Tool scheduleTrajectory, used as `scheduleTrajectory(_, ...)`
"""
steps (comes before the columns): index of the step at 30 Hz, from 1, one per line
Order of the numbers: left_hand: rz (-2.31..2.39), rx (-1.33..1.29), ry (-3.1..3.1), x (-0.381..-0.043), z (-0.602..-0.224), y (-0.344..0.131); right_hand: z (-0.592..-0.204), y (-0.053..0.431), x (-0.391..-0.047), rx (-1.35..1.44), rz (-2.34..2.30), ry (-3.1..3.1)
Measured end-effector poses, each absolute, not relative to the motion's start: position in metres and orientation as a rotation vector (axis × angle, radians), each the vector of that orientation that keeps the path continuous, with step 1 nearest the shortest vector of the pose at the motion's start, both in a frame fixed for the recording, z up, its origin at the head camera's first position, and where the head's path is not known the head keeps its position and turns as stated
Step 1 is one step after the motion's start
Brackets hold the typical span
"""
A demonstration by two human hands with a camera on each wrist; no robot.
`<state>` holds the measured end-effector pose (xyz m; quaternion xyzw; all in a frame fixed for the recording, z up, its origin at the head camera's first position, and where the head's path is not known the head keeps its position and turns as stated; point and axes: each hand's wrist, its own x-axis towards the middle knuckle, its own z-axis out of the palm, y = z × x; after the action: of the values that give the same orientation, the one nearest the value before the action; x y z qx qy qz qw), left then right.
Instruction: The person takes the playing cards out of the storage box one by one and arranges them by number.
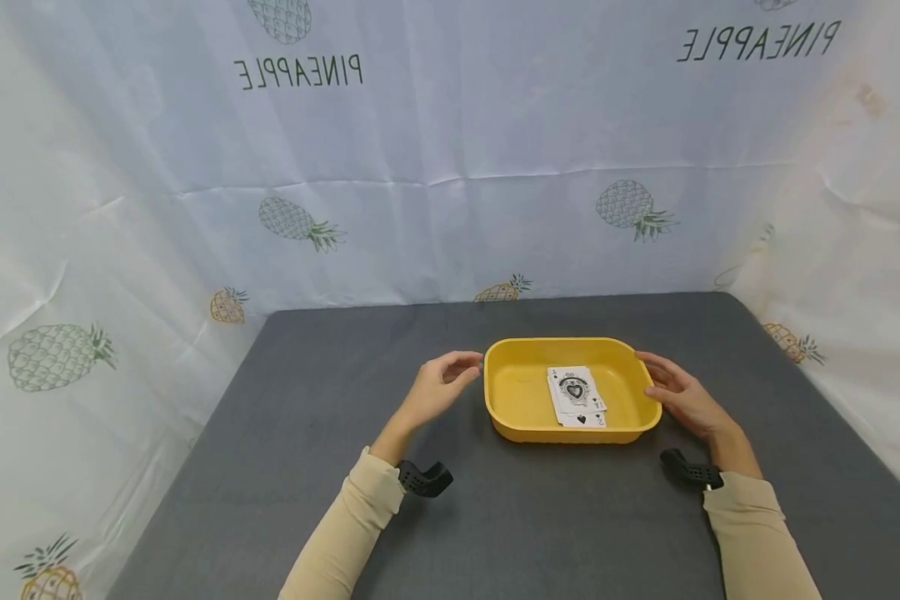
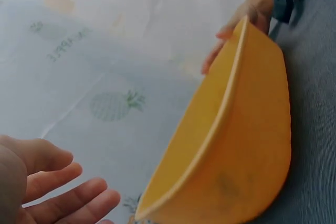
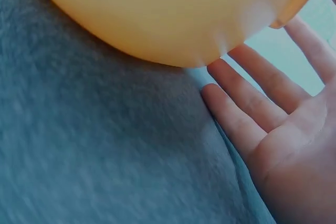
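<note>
A yellow plastic basin (image 1: 521, 434) sits on the dark grey table, with a small loose stack of playing cards (image 1: 576, 395) lying inside, right of its middle. Beside the basin's left end is my left hand (image 1: 438, 387), its fingers relaxed and holding nothing. In the left wrist view a gap separates that hand (image 2: 63, 192) from the basin wall (image 2: 236, 161). My right hand (image 1: 686, 400) is at the right end, fingertips by the rim. Seen from the right wrist, the hand's (image 3: 283, 114) fingers are spread and fairly straight, close against the basin's side (image 3: 157, 19); firm contact is hard to tell.
The dark grey table (image 1: 307, 400) extends around the basin on all sides. White curtains (image 1: 450, 233) printed with pineapples hang behind it and along both sides. A black wrist device (image 1: 425, 479) is strapped to the left wrist, another (image 1: 690, 469) to the right.
</note>
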<state>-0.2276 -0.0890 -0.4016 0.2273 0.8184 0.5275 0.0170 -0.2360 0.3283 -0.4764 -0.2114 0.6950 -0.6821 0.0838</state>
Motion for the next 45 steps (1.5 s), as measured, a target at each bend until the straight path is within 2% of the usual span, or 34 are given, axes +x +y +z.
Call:
scheduleTrajectory(6, 1.609, 0.732, 2.487, -0.229, -0.398, -0.071, -0.478, 0.314, -0.243, -0.636, -2.043, 2.163)
scheduleTrajectory(19, 1.6, 0.55, 2.353, -0.238, -0.406, -0.032, -0.478, 0.282, -0.253, -0.556, -2.005, 2.248)
scheduleTrajectory(30, 1.648, 0.05, 2.19, -0.251, -0.417, -0.004, -0.484, 0.286, -0.256, -0.622, -2.021, 2.17)
scheduleTrajectory(45, 1.601, -0.204, 2.114, -0.268, -0.429, 0.008, -0.488, 0.293, -0.257, -0.583, -2.021, 2.099)
